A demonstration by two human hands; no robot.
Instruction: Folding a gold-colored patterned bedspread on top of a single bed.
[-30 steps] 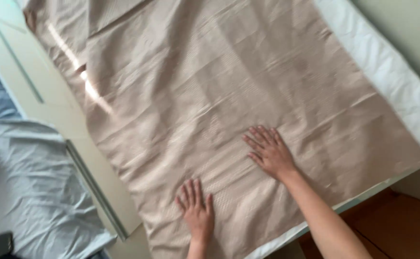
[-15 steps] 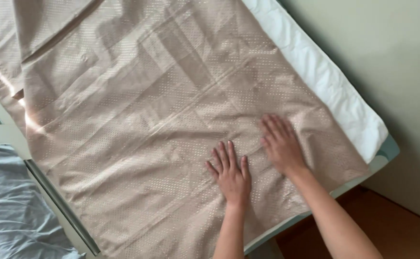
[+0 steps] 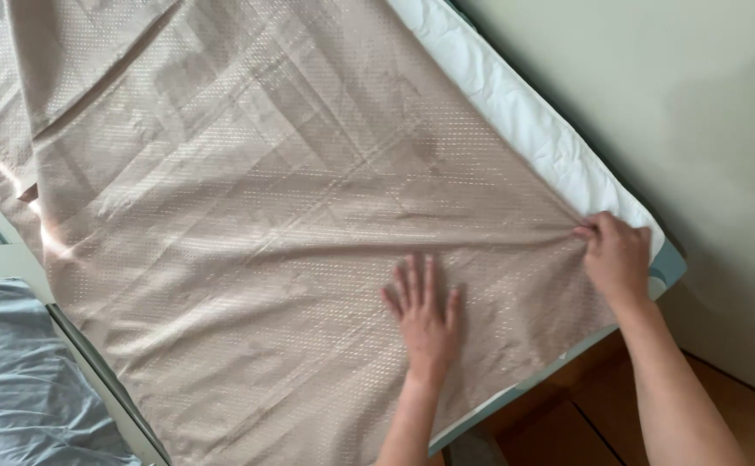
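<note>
Beige cloth, one; left hand flat, released on it; right hand pinching its edge.

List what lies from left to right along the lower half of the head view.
Grey bedding → beige dotted cloth → left hand pressed flat on the cloth → right hand pinching the cloth's edge → pale wall.

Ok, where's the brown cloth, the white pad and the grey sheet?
brown cloth [image 3: 265,224], head view, its flat middle.
white pad [image 3: 524,129], head view, the bare strip along the wall.
grey sheet [image 3: 24,388], head view, its crumpled middle.
</note>
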